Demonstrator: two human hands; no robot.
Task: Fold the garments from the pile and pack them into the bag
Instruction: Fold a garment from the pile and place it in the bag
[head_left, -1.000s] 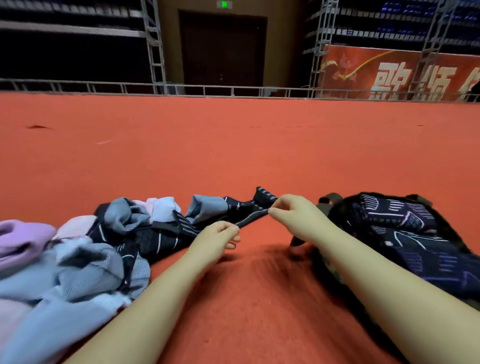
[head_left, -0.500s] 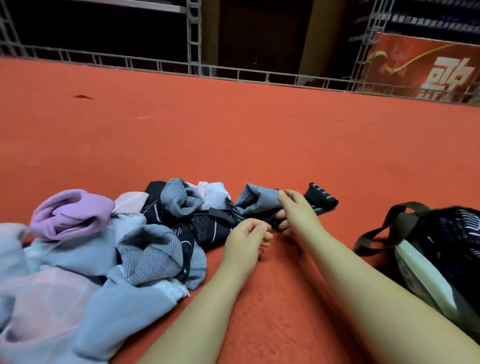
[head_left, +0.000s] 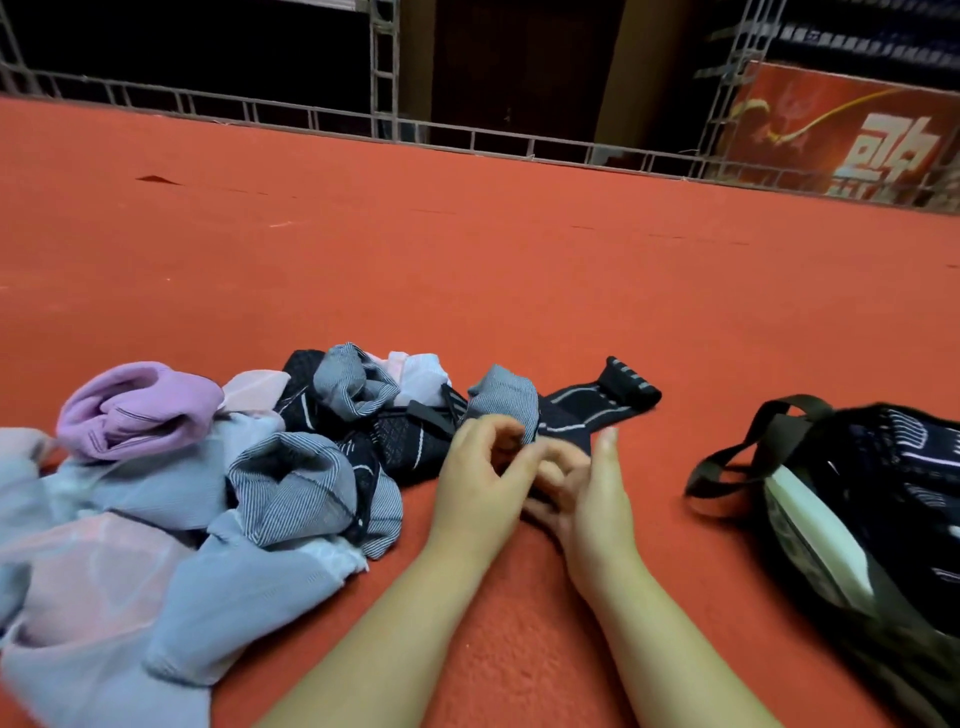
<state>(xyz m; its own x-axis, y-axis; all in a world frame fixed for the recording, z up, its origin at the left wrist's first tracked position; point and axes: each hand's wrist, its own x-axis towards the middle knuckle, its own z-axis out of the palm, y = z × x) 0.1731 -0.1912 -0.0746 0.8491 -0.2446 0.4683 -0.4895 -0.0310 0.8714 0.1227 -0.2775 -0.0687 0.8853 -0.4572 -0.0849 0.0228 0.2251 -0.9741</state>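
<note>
Both hands meet at the right edge of the clothes pile; most of the folding is not yet done.

At lower centre of the frame, the left hand (head_left: 480, 480) curls its fingers as if pinching the dark striped garment (head_left: 582, 410), and the right hand (head_left: 597, 488) sits against it with fingers bent; whether either truly grips cloth I cannot tell. The pile (head_left: 197, 493) fills the lower left, unfolded and crumpled on the red carpet (head_left: 467, 249). The bag (head_left: 857, 493) at lower right already holds some dark patterned cloth, so packing looks begun, with much left.
</note>
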